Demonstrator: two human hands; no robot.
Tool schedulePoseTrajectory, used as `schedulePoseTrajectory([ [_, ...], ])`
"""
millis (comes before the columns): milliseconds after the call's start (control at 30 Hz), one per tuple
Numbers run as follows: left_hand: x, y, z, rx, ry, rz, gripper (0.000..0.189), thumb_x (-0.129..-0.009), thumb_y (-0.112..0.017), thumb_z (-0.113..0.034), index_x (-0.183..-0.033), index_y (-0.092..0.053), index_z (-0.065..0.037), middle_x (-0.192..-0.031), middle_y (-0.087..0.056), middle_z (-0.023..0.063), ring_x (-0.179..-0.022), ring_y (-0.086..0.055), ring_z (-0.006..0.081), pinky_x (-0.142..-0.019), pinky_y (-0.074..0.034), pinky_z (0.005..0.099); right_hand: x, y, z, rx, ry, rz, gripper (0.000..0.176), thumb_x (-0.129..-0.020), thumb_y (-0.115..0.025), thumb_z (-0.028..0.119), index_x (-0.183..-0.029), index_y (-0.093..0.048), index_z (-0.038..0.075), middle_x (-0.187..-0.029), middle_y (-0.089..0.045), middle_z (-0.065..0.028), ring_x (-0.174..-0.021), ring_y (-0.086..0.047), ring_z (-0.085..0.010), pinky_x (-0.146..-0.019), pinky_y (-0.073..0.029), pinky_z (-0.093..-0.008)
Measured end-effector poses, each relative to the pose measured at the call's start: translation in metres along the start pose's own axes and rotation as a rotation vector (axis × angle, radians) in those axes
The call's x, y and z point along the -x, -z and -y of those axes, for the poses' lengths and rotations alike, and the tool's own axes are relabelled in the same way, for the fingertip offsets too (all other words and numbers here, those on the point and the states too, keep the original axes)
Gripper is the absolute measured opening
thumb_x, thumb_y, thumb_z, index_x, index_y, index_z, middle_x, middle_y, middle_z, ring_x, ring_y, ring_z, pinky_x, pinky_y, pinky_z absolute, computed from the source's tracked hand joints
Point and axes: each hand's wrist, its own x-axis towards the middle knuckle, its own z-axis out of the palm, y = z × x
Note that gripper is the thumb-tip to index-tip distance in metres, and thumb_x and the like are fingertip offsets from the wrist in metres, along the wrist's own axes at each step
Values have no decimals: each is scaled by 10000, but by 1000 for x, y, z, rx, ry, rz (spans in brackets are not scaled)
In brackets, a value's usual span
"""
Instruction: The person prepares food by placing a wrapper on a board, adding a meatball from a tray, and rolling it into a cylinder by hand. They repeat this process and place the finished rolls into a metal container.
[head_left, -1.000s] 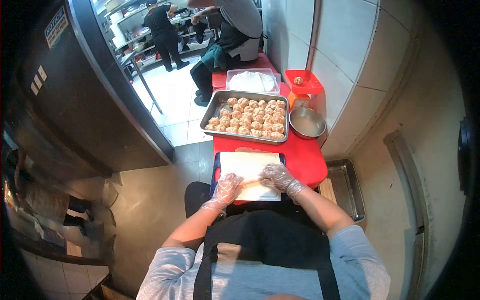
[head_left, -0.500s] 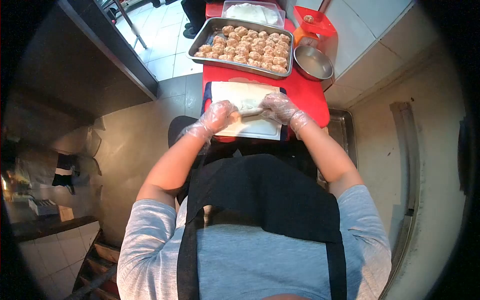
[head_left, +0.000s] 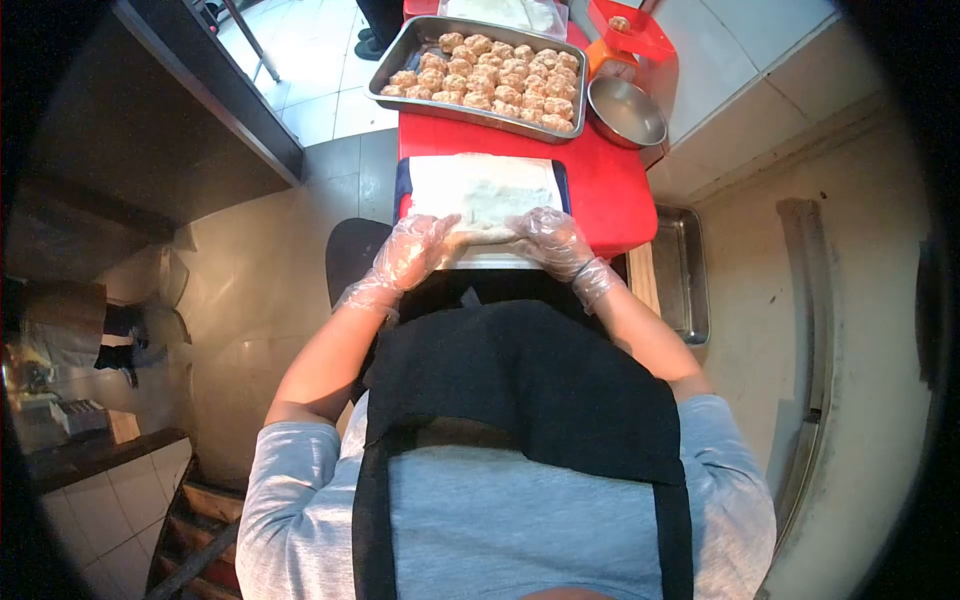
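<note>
A thin whitish sheet (head_left: 505,200) lies flat on a white cutting board (head_left: 432,178) with dark blue ends. Along its near side runs a pale rolled or folded strip (head_left: 486,237), pinched at both ends by my hands. My left hand (head_left: 415,248), in a clear plastic glove, is closed on the strip's left end. Gloved the same way, my right hand (head_left: 552,240) grips the right end with thumb and fingers. The fingertips are partly hidden, and whether anything lies inside the strip cannot be seen.
Beyond the board, a metal tray (head_left: 470,110) holds several rows of meatballs (head_left: 490,75). To its right stand a metal bowl (head_left: 627,112) and an orange scale (head_left: 612,62) with a red pan. A clear container (head_left: 505,14) sits behind. The red table (head_left: 610,200) meets a tiled wall.
Both hands have drawn toward my body with the pale strip, which was at mid-board. More of the whitish sheet now shows flat beyond them. The view has shifted slightly.
</note>
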Motion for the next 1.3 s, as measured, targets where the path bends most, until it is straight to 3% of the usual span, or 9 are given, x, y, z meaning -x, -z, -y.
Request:
schedulePoseTrajectory([
  [167, 3, -2, 16, 181, 3, -78, 165, -823, -684, -166, -959, -679, -74, -898, -648, 118, -898, -610, 334, -780, -494, 431, 6, 0, -24, -35, 58, 23, 315, -715, -750, 175, -1015, -671, 122, -930, -664, -89, -881, -636, -315, -795, -520, -427],
  [267, 1, -1, 17, -24, 24, -147, 137, -809, -694, -178, -905, -689, -81, -885, -640, 109, -882, -609, 320, -781, -498, 420, 1, -6, -15, 284, 158, -78, 343, -720, -741, 181, -1051, -662, 143, -983, -665, -66, -942, -631, -296, -832, -509, -438],
  [300, 0, -1, 18, -76, 12, -174, 123, -800, -692, -175, -886, -691, -87, -896, -634, 95, -887, -603, 311, -794, -495, 422, -4, -11, -6, 167, 156, -147, 381, -730, -728, 202, -1098, -641, 157, -1018, -661, -56, -977, -622, -281, -859, -496, -439],
  [567, -5, 12, 8, -184, -30, -179, 217, -769, -717, -215, -953, -697, -102, -1039, -636, 117, -1007, -597, 307, -869, -487, 435, -16, -34, 1, 165, 118, 0, 320, -799, -678, 236, -1105, -641, 152, -1027, -659, -67, -989, -619, -271, -895, -481, -429],
  [667, -18, -12, -9, -139, -137, -26, 276, -792, -697, -216, -1050, -682, -117, -1061, -623, 100, -1043, -575, 307, -862, -488, 442, -23, -32, -8, 206, 77, 88, 292, -814, -668, 246, -1086, -663, 141, -1029, -660, -83, -983, -615, -280, -914, -471, -436],
  [833, -23, -29, 1, -180, 12, 59, 295, -808, -664, -162, -1102, -659, -148, -1085, -616, 99, -1022, -584, 315, -829, -499, 432, -12, -38, 1, 143, 129, -137, 258, -825, -668, 223, -1072, -670, 150, -985, -657, -83, -973, -610, -284, -892, -479, -422],
  [967, -21, -38, 0, -81, -158, -92, 277, -815, -664, -128, -1092, -662, -138, -1082, -624, 107, -1015, -590, 322, -804, -513, 429, -23, -31, -6, 189, 123, -91, 277, -778, -709, 201, -1051, -684, 160, -971, -661, -79, -931, -619, -280, -850, -498, -409],
  [1167, -41, -42, 17, -23, -78, -54, 234, -782, -698, -136, -1014, -677, -109, -996, -646, 103, -963, -606, 318, -768, -520, 432, -26, -28, -2, 118, 48, -176, 229, -779, -678, 169, -1007, -678, 153, -963, -667, -92, -956, -614, -308, -865, -491, -432],
  [1300, -37, -37, 0, -9, -152, -228, 180, -787, -698, -149, -959, -679, -101, -930, -645, 98, -916, -614, 319, -756, -516, 431, -38, -33, -28, 130, 93, -66, 250, -755, -704, 158, -1004, -682, 146, -964, -666, -102, -936, -620, -314, -822, -512, -431],
])
